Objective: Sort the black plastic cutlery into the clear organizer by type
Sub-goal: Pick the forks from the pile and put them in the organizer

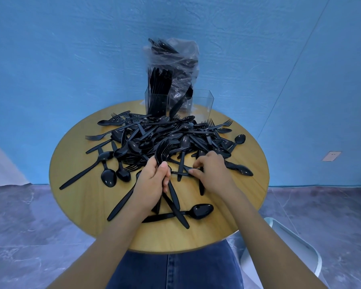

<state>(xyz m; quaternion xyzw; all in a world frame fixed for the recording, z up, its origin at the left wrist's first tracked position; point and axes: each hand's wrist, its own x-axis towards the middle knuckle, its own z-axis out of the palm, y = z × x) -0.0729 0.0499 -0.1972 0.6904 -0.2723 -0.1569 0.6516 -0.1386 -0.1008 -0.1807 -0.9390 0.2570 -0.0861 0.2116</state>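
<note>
Head view: left hand (154, 180) grips fork bundle (162, 151); right hand (211, 170) fingers (196, 163) pinch piece off bench (88, 197); keep tines aligned, then drop into organizer (202, 103) behind pile (165, 136)

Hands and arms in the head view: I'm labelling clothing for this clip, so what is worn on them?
Nothing that shows: the left hand and right hand are bare, without gloves, rings or watch, and both forearms are uncovered down to the frame's edge, no sleeves in view. Below them, the lap shows blue denim jeans.
</note>
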